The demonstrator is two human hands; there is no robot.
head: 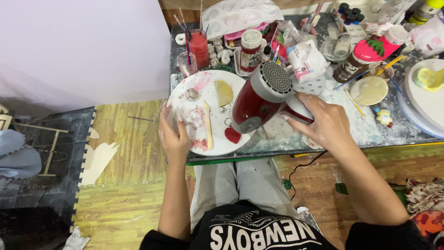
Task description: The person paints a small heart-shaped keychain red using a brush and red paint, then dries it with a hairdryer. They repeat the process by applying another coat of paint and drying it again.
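My right hand (321,121) grips the handle of a red hair dryer (261,99) with a grey rear grille, its nozzle aimed down at a small red heart-shaped piece (232,135). That piece lies on a round white plate (217,146) smeared with pink paint. My left hand (173,132) holds the plate's left rim at the table's front edge. On the plate also lie a wooden stick (208,125), a pale yellow half-round piece (224,92) and a small grey lump (191,94).
The cluttered table (370,134) carries a jar of red water with brushes (199,45), a red paint bottle (250,50), a white palette (240,15), a strawberry-shaped container (370,53), a round clay disc (368,90) and a white turntable (428,104). Wood-pattern foam mats (125,166) cover the floor.
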